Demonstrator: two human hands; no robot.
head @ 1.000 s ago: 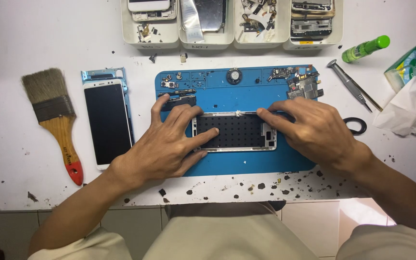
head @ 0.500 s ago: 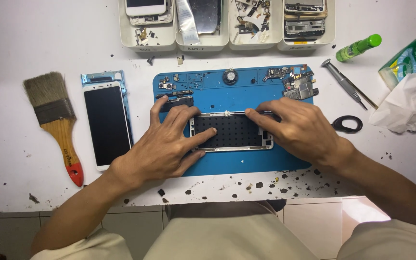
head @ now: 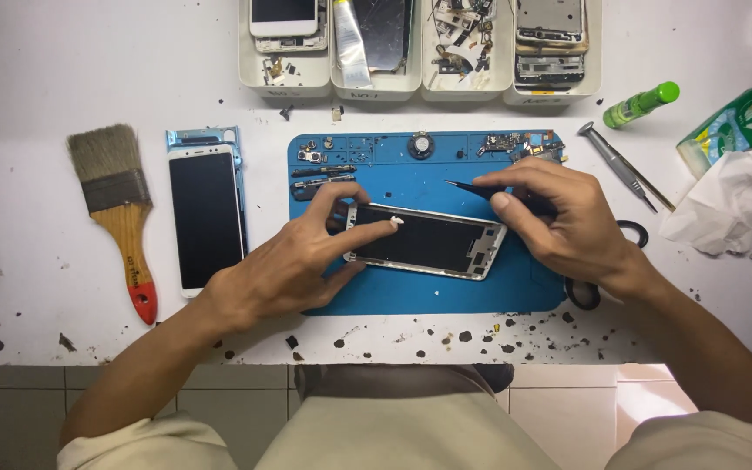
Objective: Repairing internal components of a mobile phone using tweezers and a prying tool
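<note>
I judge I'm mid-disassembly: my left hand [head: 293, 261] pins the phone frame [head: 426, 241], matte black with a thin metal rim, at the centre of the rubbery blue mat [head: 428, 287]. My right hand [head: 567, 222], at three o'clock, has its grip closed on slim dark tweezers [head: 480, 189]. Next calls for fine, steady tip placement.

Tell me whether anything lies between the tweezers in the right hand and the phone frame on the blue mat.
Nothing visible does. The tweezers in the right hand point over bare blue mat just above the phone frame, which the left hand steadies.
</note>
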